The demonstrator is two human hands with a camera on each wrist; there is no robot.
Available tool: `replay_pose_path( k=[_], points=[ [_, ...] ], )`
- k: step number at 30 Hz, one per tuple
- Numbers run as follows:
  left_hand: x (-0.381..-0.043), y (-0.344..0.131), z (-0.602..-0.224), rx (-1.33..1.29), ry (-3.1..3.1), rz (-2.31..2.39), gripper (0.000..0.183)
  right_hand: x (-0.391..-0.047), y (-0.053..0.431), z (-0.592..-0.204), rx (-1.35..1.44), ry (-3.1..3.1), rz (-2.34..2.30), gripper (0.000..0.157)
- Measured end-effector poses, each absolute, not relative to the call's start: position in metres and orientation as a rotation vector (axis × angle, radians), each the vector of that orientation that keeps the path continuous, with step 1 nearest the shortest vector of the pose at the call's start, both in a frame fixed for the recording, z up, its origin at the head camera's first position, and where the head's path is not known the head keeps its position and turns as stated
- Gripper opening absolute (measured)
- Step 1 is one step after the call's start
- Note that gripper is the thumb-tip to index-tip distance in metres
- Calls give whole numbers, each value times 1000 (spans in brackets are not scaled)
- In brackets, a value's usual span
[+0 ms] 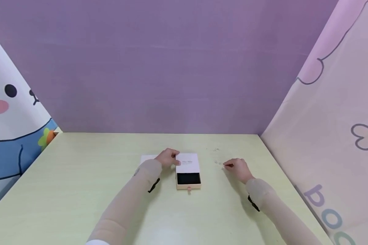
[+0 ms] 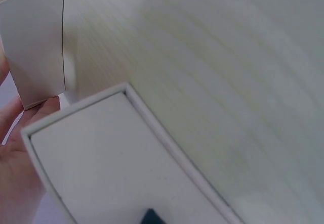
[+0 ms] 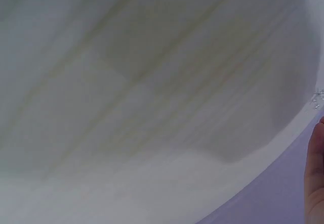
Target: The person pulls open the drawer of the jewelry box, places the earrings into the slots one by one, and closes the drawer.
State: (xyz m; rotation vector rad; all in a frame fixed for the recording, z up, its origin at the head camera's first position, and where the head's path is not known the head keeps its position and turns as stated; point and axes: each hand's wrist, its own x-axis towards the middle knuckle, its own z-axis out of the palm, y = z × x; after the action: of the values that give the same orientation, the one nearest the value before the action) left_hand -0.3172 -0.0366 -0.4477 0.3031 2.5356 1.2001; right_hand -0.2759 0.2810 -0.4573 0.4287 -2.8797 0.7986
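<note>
Apparent step: steadying box (image 1: 187, 163) on worktop (image 1: 79, 190), drawer (image 1: 182, 186) part-open; left hand (image 1: 168, 157) gripped box side. Right hand's (image 1: 239, 169) fingertips met beside pieces (image 1: 216, 162); pinched item, if any, could not be told. Next move likely called for fine fingertip grip.

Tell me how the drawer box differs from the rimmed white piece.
The drawer box shows black inside; the rimmed white piece, a white panel. The drawer box carries lettering and a pink tab, neither visible on the rimmed white piece. Both have white surfaces and rest on the table.
</note>
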Motion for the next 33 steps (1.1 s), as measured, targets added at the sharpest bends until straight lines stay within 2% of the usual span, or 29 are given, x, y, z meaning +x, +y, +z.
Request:
replay_pose_path(
  k=[8,33],
  points=[
    [-314,-38,-446,301,2543,1193,57,-275,273,-453,332,-2869,1001,15],
    [-310,-36,-441,298,2521,1226,57,-268,259,-448,265,-2820,1526,24]
  ],
)
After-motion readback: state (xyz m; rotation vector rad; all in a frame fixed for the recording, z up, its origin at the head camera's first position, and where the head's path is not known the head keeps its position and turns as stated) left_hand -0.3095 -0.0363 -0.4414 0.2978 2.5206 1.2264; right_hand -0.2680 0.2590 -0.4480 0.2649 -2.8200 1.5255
